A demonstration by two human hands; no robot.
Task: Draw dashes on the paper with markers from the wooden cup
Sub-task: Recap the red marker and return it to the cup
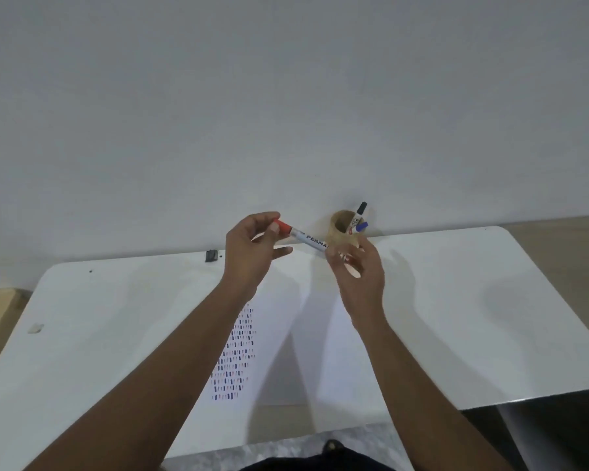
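Note:
I hold a white permanent marker point(306, 240) with a red cap level above the table, between both hands. My left hand point(252, 253) pinches the red cap end. My right hand point(357, 270) grips the barrel's other end. Just behind the marker, the wooden cup point(340, 229) stands at the table's far edge against the wall, with a black-capped marker point(359, 214) and a blue one point(361, 227) in it. The white paper point(286, 334) lies below my arms, with rows of blue and red dashes point(235, 355) down its left part.
The white table point(456, 300) has rounded corners and butts against a plain wall. A small dark object point(211, 255) lies near the far edge on the left, and a small pale scrap point(35, 328) sits at the left side. Floor shows below the front edge.

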